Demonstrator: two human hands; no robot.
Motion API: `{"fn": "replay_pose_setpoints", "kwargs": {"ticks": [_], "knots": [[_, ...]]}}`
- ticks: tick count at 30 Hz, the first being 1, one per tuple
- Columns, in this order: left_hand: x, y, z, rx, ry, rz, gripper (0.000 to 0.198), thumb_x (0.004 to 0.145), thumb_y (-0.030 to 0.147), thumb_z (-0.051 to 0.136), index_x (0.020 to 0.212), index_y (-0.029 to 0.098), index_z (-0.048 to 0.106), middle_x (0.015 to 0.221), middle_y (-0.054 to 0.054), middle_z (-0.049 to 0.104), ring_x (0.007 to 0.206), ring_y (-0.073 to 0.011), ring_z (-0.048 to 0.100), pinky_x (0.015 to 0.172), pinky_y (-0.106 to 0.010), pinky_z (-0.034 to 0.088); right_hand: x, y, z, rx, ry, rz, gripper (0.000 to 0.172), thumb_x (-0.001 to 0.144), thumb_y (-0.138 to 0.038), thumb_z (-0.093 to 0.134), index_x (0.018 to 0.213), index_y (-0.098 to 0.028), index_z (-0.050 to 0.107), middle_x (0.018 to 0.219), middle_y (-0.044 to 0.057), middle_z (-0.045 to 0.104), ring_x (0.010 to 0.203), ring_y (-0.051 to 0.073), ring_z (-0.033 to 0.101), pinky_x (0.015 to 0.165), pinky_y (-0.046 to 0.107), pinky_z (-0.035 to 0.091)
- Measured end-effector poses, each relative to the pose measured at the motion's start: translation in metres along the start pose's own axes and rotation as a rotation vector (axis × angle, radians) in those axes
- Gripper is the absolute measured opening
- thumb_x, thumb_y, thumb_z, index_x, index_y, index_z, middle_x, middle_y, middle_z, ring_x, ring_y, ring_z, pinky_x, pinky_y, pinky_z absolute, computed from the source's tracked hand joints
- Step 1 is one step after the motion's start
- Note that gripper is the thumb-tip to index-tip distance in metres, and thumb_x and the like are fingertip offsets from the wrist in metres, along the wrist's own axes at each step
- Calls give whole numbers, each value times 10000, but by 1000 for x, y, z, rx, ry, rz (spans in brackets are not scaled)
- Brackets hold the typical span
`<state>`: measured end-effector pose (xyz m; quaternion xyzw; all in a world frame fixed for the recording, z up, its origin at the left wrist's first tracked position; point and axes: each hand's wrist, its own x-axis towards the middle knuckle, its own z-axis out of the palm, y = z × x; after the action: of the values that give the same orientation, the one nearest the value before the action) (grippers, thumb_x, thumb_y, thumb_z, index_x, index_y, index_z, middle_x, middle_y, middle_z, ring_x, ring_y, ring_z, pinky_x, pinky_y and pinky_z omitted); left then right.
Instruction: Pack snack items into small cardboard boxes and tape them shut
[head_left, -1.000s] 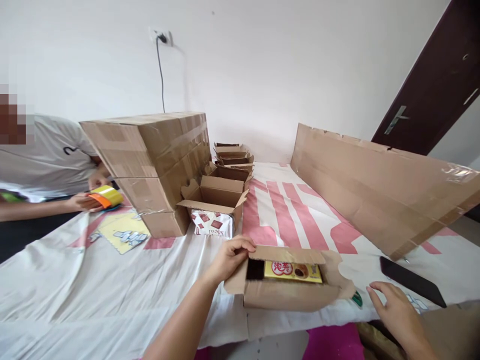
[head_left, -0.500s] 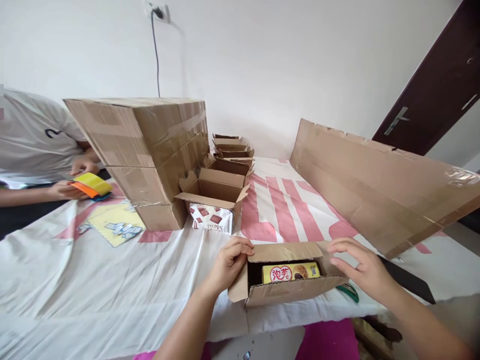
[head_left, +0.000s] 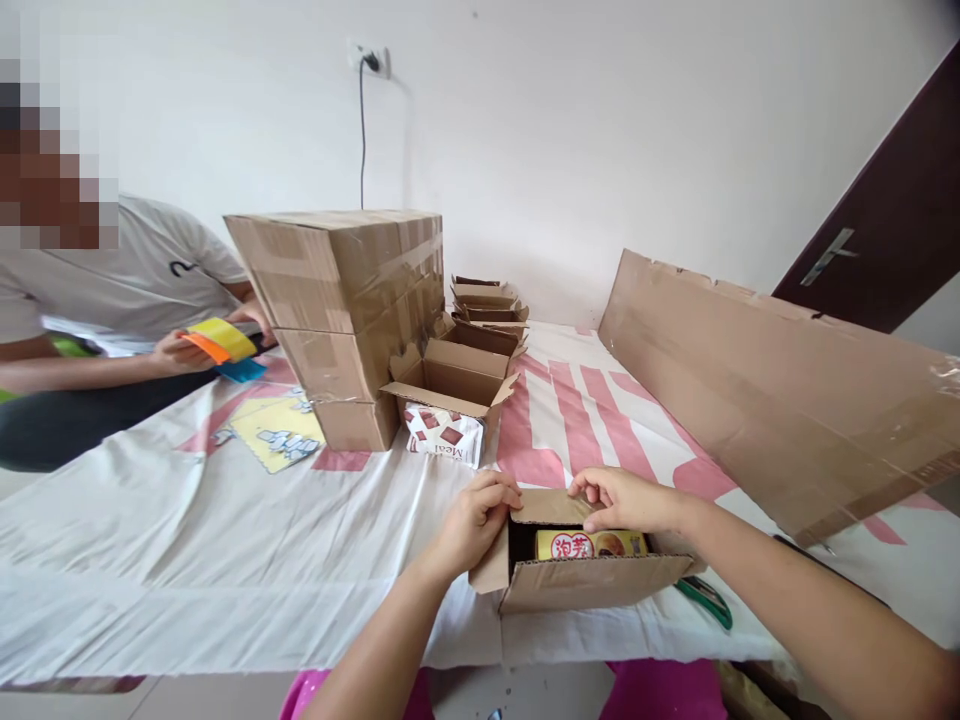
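Observation:
An open cardboard box [head_left: 592,588] lies near the table's front edge, with a yellow printed packet [head_left: 551,545] inside. My left hand [head_left: 482,520] is closed on the box's flap at its back left corner. Over the back flap, my right hand [head_left: 619,498] has its fingers curled above the packet, the thumb and fingers apart. Just right of the box lies a green-handled tool [head_left: 706,602], partly hidden by my right forearm.
Stacked taped boxes [head_left: 360,330] stand left of centre, beside open boxes [head_left: 465,372] and a white pouch [head_left: 444,436]. A large cardboard panel [head_left: 765,380] leans at right. At left, a person holds colored strips [head_left: 229,340] near a yellow sheet [head_left: 277,432].
My right hand has moved left from the box's right end to its back flap. The view has shifted, showing more of the person at left.

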<state>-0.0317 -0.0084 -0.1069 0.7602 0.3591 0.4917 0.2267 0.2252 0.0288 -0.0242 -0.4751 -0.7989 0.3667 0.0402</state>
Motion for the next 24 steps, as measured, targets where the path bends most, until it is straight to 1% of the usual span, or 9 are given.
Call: {"fn": "replay_pose_setpoints", "kwargs": {"ticks": [2,3,4,7,9,12,18,24], "knots": [[0,0,1,-1,5,3,261,868,73,438,791,196,655,926,-55,646,865,-149,627,774,-278,496,4,-2,-1,-19,-6,-13,271,737,-332,688,963,-197,625,771,-21,563,671,111,499,603,238,415],[-1,0,1,-3,7,2,260,868,72,438,790,196,653,925,-54,645,867,-148,627,775,-277,494,5,-3,-2,-30,-4,-16,205,773,-329,646,926,-195,626,764,-16,579,673,115,510,603,239,413],[-1,0,1,-5,7,0,259,869,72,438,789,195,651,925,-53,644,869,-148,626,778,-276,493,7,-4,-2,-42,0,-18,150,789,-307,619,886,-193,625,760,-12,593,673,118,519,604,240,412],[-1,0,2,0,6,-10,254,878,81,437,796,196,649,930,-50,639,879,-149,623,790,-276,489,9,-8,0,-93,27,-31,17,772,-202,592,778,-190,603,757,-6,609,673,126,532,614,247,408],[-2,1,2,4,5,-13,252,882,86,436,801,196,647,933,-48,637,884,-148,623,794,-276,487,8,-11,3,-140,62,-62,52,770,-154,570,738,-192,583,768,1,598,690,133,529,639,259,403],[-2,1,2,9,3,-11,249,880,77,434,804,195,640,928,-45,639,892,-148,622,794,-276,486,3,-13,4,-207,93,-148,124,789,-103,521,718,-198,557,803,6,565,728,136,514,693,272,395],[-2,0,4,36,-6,-5,253,863,56,435,802,195,637,921,-45,644,899,-159,613,805,-301,488,-13,-1,-2,-249,17,-304,151,834,-96,470,762,-209,539,822,2,547,752,139,505,722,282,404],[-1,2,8,58,-52,14,278,844,28,416,805,199,632,935,-40,645,892,-150,606,801,-295,485,-27,10,-4,-230,0,-343,139,875,-133,449,785,-211,521,835,9,547,791,148,512,748,293,417]]}}
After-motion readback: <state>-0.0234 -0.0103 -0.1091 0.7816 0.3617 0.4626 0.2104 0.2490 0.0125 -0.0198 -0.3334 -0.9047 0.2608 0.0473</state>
